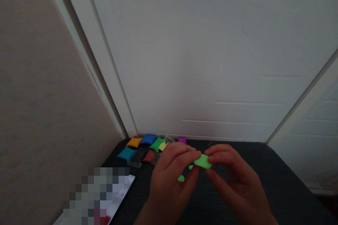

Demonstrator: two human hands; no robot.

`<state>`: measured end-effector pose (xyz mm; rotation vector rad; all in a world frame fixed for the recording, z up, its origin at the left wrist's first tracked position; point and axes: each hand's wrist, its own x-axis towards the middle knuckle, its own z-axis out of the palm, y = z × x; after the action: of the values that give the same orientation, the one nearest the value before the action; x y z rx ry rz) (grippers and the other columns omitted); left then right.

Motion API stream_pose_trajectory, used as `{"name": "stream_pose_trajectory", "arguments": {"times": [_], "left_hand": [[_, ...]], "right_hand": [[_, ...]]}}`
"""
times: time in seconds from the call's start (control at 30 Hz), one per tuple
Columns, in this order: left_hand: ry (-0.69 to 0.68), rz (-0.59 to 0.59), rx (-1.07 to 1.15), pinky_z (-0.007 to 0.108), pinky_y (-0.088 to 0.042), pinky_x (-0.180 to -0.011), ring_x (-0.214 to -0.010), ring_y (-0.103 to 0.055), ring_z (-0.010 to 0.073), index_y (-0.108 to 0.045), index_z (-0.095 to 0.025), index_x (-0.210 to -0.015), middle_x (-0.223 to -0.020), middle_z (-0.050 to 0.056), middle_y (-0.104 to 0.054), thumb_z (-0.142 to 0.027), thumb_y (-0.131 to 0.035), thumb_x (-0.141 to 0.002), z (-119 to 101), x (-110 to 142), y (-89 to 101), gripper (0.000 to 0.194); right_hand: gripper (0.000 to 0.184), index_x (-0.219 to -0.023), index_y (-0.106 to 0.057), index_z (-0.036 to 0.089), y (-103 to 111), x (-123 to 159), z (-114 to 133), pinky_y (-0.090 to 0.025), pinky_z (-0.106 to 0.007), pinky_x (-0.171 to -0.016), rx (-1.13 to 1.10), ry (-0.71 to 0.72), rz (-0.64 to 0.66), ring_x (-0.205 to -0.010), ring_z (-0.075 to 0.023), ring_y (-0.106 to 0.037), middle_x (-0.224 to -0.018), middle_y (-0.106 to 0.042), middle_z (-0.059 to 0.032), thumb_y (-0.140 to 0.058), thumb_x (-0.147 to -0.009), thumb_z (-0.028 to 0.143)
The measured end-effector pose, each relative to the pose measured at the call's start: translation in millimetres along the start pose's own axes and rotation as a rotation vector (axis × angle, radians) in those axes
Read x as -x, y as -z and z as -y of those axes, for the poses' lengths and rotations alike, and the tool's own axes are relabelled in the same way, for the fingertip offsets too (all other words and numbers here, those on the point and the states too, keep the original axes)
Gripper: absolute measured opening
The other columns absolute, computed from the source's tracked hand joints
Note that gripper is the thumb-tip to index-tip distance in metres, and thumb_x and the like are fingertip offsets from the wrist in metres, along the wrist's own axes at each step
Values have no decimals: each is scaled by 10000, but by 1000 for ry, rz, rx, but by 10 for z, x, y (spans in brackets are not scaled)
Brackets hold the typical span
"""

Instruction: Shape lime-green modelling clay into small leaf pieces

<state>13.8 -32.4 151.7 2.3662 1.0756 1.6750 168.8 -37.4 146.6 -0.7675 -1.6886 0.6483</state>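
Observation:
A flattened lump of bright green modelling clay [202,161] is held up over the dark table, pinched at both ends. My left hand [173,179] is closed on its left end between thumb and fingers. From the other side, the thumb and fingertips of my right hand [235,179] grip its right end. Another bit of green clay [181,178] shows past my left hand, partly hidden by it. Close to my left fingers is a further small green bit [191,167]; whether it lies on the table or touches the hand I cannot tell.
Coloured clay packets lie at the table's back left, including an orange packet [134,142], a blue packet [149,139] and a teal packet [127,153]. A tablet-like screen [120,195], partly pixelated, is at the front left. A white panel [169,59] rises behind the table [266,172].

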Motion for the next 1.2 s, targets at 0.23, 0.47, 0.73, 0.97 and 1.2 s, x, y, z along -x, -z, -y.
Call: {"name": "stream_pose_trajectory", "arguments": {"times": [0.23,0.47,0.73,0.97,1.2], "left_hand": [[-243,-81,-264,290,-463,-793,-917,-526,167,-615,-209,-927,-863,12,-616,-53,-647,-666,12,42,84,305],[-249,-152,-308,294,-475,-765,-886,-529,170,-611,-217,-865,-820,4,-588,-82,-653,-664,-16,48,81,246],[-222,-105,-281,315,-463,-790,-930,-512,181,-598,-230,-900,-867,12,-576,-80,-640,-676,-11,69,98,273],[-129,-76,-191,361,-459,-785,-931,-519,189,-572,-230,-848,-880,18,-576,-106,-619,-695,-7,54,63,202],[-92,-107,-125,365,-447,-819,-940,-510,183,-569,-214,-824,-897,17,-560,-75,-644,-665,-7,38,45,224]], "right_hand": [[280,-949,-510,248,-16,11,51,-483,-276,-728,39,76,-16,-858,-145,-543,-941,-539,-32,-558,-736,74],[259,-921,-546,251,23,2,62,-482,-262,-732,72,116,0,-863,-145,-561,-906,-574,-22,-562,-736,70],[269,-929,-554,249,24,-14,78,-480,-243,-712,99,161,1,-842,-134,-571,-880,-594,-12,-565,-735,63],[274,-942,-551,254,35,20,59,-481,-274,-699,134,163,-3,-843,-153,-569,-905,-589,-22,-569,-736,74],[301,-963,-539,256,41,23,45,-462,-246,-726,125,151,6,-866,-128,-549,-920,-572,-5,-564,-741,54]]}}
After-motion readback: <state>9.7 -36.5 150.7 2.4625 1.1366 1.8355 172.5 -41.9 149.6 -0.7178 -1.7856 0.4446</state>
